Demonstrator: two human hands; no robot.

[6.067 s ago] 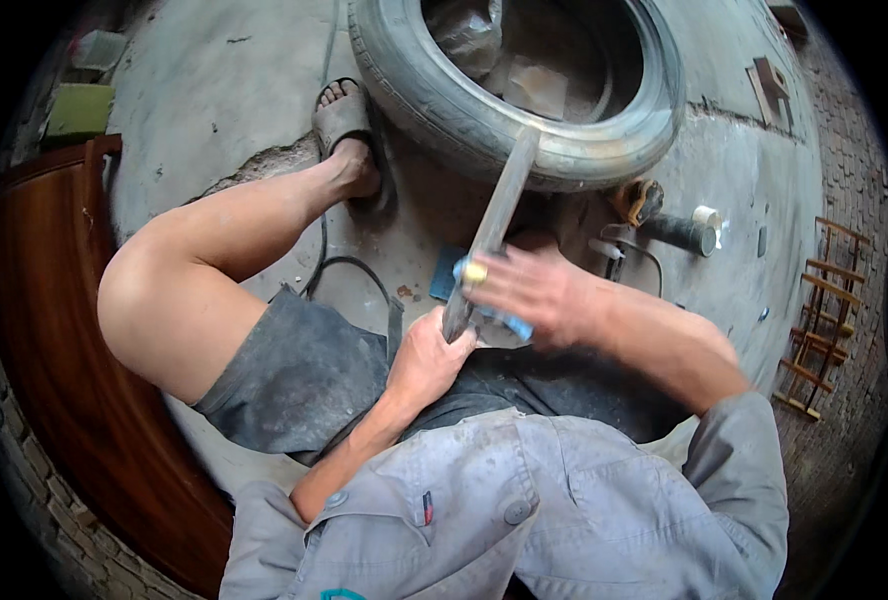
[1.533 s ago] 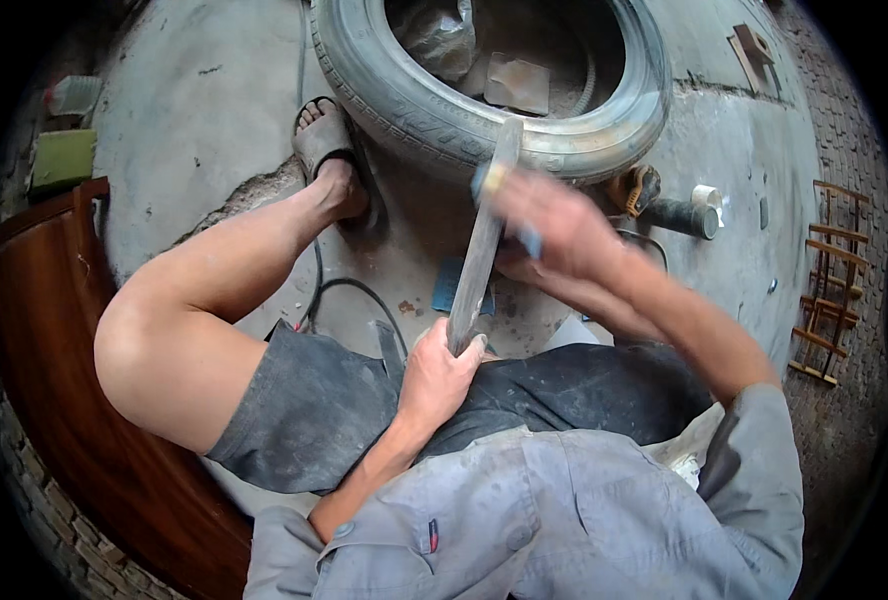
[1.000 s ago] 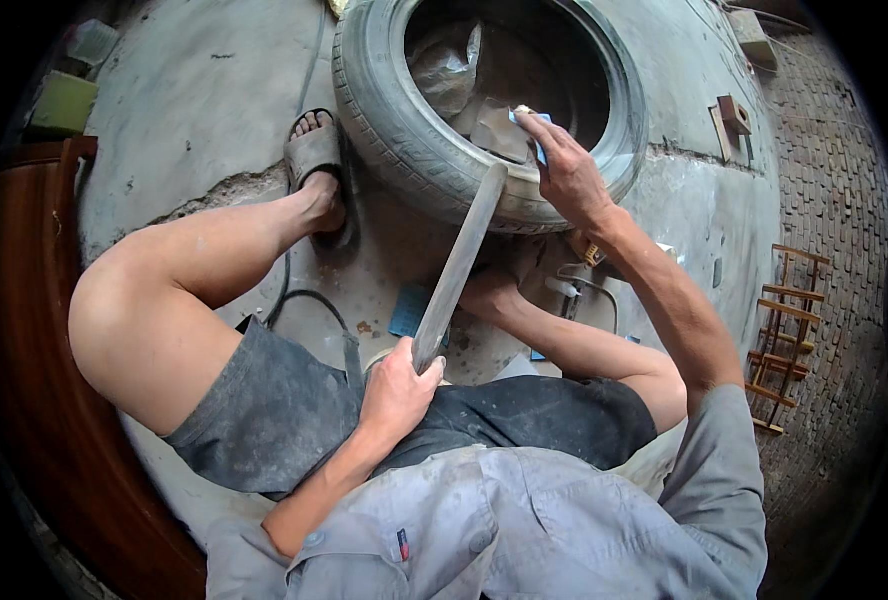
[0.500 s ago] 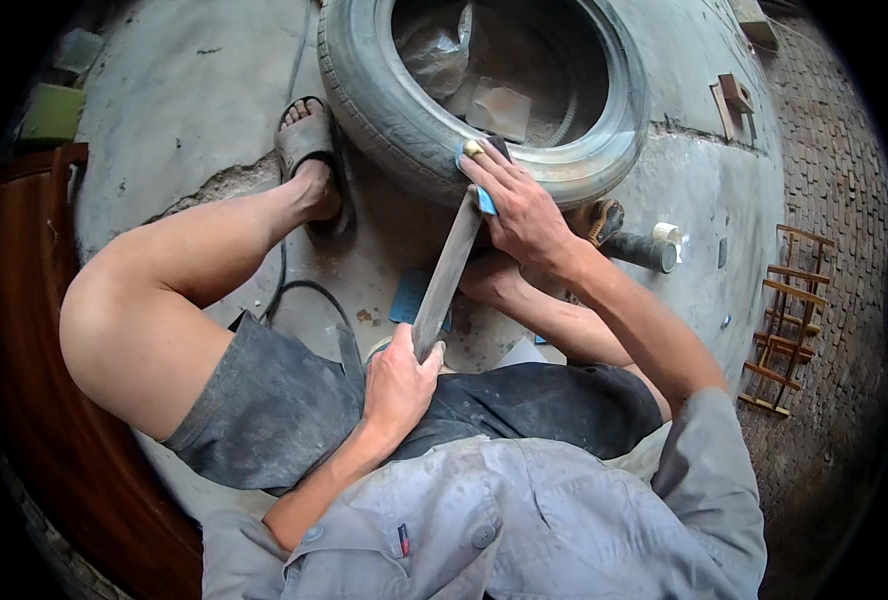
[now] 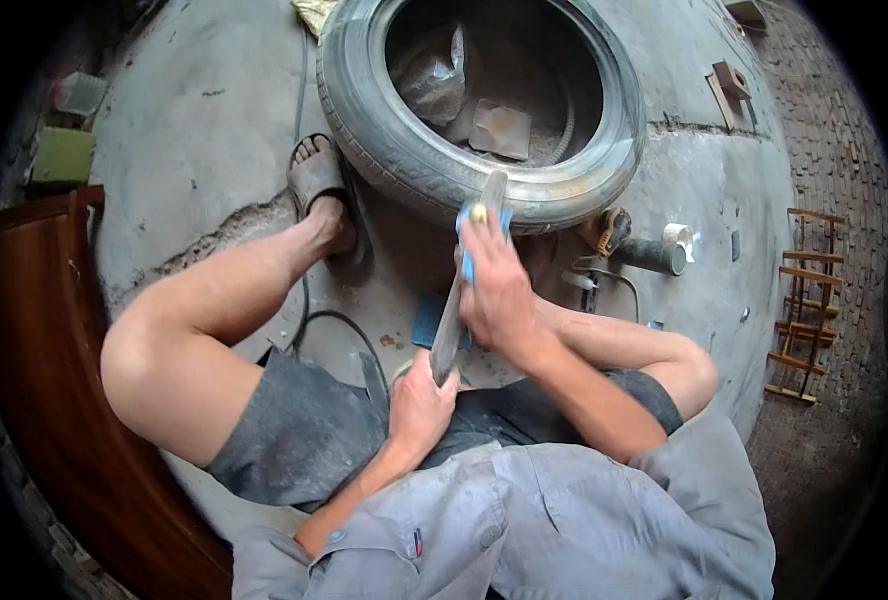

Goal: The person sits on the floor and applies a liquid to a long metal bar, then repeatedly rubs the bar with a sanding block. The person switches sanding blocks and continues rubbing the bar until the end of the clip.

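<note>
A long, flat, greyish wooden strip (image 5: 448, 335) slants away from my lap, its far end over the near rim of a worn tyre (image 5: 574, 185). My left hand (image 5: 421, 408) is closed around the strip's near end. My right hand (image 5: 501, 295) presses a folded blue abrasive sheet (image 5: 467, 268) around the strip, below its far end; motion blurs this hand a little. Something small and yellow (image 5: 479, 212) is wrapped on one of its fingers. Another blue sheet (image 5: 427, 320) lies on the floor beside the strip.
Inside the tyre are a clear plastic bag (image 5: 439, 85) and a pale square piece (image 5: 501, 130). Right of it lie a power tool (image 5: 649, 254) and a roll of tape (image 5: 678, 238). Wooden frames (image 5: 806, 300) stand far right; a brown wooden panel (image 5: 64, 380) is at left.
My right hand has slid along the strip toward my body with the blue sheet, baring the strip's far end. My left hand keeps its grip. The whole view has shifted slightly.
</note>
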